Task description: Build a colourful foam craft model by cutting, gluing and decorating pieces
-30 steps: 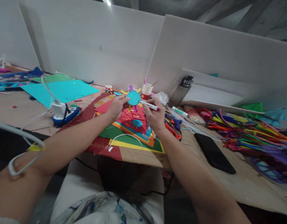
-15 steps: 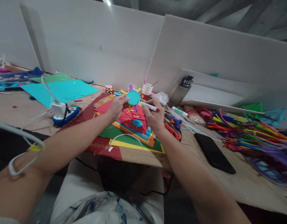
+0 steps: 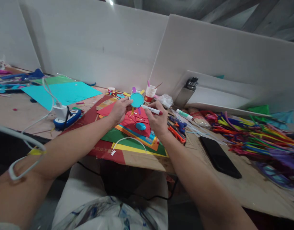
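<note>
A round blue paper disc (image 3: 136,100) with purple and yellow strips around its edge is pinched at its left side by my left hand (image 3: 119,110). On its right, my right hand (image 3: 158,117) grips a white marker (image 3: 153,110) with a dark red end; the other end of the marker is at the disc's lower right edge. Below the hands lie red paper pieces (image 3: 130,123) and a small blue oval (image 3: 140,126), on top of stacked orange, blue, green and yellow sheets. A thin white curved strip (image 3: 127,138) rests on the sheets' front part.
Paper cups (image 3: 150,93) stand behind the hands. To the right are orange-handled scissors (image 3: 177,134), a glue stick (image 3: 184,114), a black phone (image 3: 220,156) and colourful pipe cleaners (image 3: 254,134). A blue sheet (image 3: 63,94) and a charger on a blue-white object (image 3: 67,118) lie left.
My right hand and the marker have shifted slightly left, toward the disc. My left hand and the disc have hardly moved.
</note>
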Available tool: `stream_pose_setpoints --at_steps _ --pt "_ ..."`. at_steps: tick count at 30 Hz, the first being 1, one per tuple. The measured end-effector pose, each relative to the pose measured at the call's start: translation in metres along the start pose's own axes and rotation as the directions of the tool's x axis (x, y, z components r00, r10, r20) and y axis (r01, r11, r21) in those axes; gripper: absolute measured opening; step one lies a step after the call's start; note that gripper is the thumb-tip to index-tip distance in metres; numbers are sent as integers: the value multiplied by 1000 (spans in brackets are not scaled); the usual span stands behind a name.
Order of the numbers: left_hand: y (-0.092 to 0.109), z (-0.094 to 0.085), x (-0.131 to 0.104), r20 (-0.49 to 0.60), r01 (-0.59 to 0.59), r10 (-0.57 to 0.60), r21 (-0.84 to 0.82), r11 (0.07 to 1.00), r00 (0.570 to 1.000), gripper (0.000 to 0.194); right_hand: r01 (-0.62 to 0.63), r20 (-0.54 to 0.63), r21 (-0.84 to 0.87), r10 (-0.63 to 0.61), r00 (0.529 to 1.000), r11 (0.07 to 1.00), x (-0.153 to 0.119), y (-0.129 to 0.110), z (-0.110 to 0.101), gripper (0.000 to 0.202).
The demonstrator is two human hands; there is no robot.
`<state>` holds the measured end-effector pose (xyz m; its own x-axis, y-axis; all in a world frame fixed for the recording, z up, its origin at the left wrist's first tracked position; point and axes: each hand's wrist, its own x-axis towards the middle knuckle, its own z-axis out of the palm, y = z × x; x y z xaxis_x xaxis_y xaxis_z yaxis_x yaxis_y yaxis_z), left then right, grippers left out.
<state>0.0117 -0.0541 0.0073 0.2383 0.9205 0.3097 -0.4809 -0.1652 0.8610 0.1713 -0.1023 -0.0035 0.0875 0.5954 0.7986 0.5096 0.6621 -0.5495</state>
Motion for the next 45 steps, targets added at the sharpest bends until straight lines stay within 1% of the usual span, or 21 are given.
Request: stream_pose_setpoints --at_steps 5,12,15,17,19,23,27,31,35,40,45 --pt "-2 -1 0 24 -5 6 -9 1000 1000 11 13 7 7 -13 1000 1000 0 -2 0 10" --pt "-1 -1 0 28 -2 3 -22 1000 1000 9 7 4 30 -8 1000 1000 -1 -2 1 10" --pt "0 -1 1 18 10 -10 -12 1000 1000 8 -38 -28 96 41 999 995 0 -1 1 10" --pt "-1 -2 1 15 19 -19 -5 1000 1000 6 -87 -50 175 97 994 981 2 -1 1 12" --pt "-2 -1 1 22 38 -38 -11 999 999 6 -106 -65 258 127 990 960 3 -1 2 14" --pt "-4 0 -1 48 100 -97 -51 994 994 4 -85 -61 325 111 992 942 3 -1 5 16" --pt "-7 0 -1 84 121 -113 -92 988 990 5 -94 -36 377 116 993 921 2 -1 7 17" --pt "-7 -1 -1 105 154 -148 -51 987 983 12 -89 -68 323 117 991 942 4 -1 6 17" --pt "-10 -2 -1 144 173 -170 -6 985 975 22 -31 -99 205 52 994 978 4 -1 4 18" --pt "-16 -3 0 235 149 -151 26 989 960 37 -6 -86 101 15 996 995 3 -1 4 16" --pt "-18 -3 0 251 140 -145 37 989 957 43 9 -88 59 -4 996 998 2 -4 4 13"
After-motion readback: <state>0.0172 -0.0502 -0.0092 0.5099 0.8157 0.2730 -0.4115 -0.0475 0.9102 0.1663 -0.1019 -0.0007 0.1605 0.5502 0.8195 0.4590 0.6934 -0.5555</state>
